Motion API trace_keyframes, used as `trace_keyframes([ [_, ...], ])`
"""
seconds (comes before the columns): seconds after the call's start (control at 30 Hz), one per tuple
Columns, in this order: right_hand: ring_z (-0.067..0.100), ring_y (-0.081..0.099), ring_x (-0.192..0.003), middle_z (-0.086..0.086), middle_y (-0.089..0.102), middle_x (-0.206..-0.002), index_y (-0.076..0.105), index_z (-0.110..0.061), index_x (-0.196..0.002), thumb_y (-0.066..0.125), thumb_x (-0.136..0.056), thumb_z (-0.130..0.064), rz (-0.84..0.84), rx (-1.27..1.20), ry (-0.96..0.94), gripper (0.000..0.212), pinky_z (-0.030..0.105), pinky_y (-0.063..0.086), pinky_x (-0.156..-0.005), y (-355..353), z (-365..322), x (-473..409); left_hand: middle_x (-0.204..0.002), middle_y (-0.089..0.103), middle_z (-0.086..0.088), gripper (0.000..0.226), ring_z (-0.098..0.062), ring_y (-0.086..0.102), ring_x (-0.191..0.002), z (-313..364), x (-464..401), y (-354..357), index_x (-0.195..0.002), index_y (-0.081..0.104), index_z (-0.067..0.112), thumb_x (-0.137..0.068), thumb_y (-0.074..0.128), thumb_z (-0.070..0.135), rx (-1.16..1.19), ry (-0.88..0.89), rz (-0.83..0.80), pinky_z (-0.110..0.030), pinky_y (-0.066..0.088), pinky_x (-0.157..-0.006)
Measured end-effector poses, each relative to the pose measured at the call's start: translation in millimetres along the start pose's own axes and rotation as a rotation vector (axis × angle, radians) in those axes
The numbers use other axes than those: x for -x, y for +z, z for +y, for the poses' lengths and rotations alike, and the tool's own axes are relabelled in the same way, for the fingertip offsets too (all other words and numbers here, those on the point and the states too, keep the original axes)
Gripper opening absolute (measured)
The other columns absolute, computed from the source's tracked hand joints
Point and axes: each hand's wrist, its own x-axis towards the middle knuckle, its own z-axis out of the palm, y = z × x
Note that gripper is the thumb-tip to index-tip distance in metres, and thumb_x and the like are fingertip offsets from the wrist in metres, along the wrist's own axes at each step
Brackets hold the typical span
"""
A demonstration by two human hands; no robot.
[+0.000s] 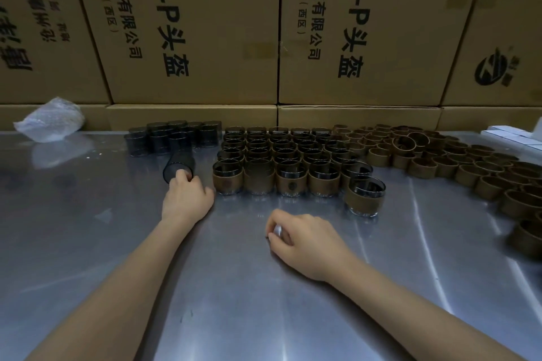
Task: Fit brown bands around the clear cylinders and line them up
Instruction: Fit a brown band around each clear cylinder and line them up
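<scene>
Left hand (186, 198) grips a tipped clear dark glass cylinder (179, 165) on the shiny metal worktop (117, 243); right hand (305, 243), fingers curled, pinches something small and white (277, 230)

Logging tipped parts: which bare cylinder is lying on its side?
The cylinder the left hand grips, lying apart in front of the upright bare cluster, open end toward the hand.

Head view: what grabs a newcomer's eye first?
The block of banded cylinders lined up in rows at the table's centre, with one banded cylinder standing out of line at its front right. A heap of loose brown bands sprawls to the right. The left hand grips a bare cylinder tipped on its side, while the right hand pinches something small and white.
</scene>
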Motion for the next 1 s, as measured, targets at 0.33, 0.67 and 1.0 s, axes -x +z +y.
trace_keyframes([
  [0.33, 0.024, 0.058, -0.076, -0.002, 0.065, -0.084, 0.047, -0.028, -0.097, 0.045, -0.093, -0.034, 0.046, 0.072, 0.099, 0.008, 0.031, 0.036, -0.061, 2.9, -0.7, -3.1, -0.129, 0.042, -0.018, 0.041, -0.035, 0.049, -0.108, 29.5, 79.3, -17.1, -0.104, 0.064, -0.002, -0.097, 0.040, 0.030, -0.097, -0.009, 0.025, -0.041, 0.037, -0.100],
  [0.67, 0.028, 0.060, -0.094, 0.004, 0.068, -0.095, 0.047, -0.028, -0.097, 0.032, -0.098, -0.053, 0.125, -0.021, 0.265, 0.029, 0.034, 0.032, -0.067, 3.7, 2.4, -7.7, -0.133, 0.035, -0.008, 0.040, -0.028, 0.042, -0.120, 70.6, 131.5, -21.0, -0.122, 0.051, 0.008, -0.097, 0.038, 0.036, -0.136, 0.075, -0.084, -0.046, 0.022, -0.112],
  [1.0, 0.029, 0.055, -0.118, 0.004, 0.063, -0.125, 0.033, -0.037, -0.136, 0.019, -0.082, -0.081, 0.092, -0.289, 0.433, 0.071, 0.037, 0.032, -0.081, -2.5, 9.2, -14.2, -0.139, 0.033, -0.007, 0.058, -0.023, 0.039, -0.123, 124.0, 157.6, -10.7, -0.149, 0.025, 0.017, -0.094, 0.039, 0.028, 0.058, 0.368, -0.152, -0.041, 0.025, -0.112],
])
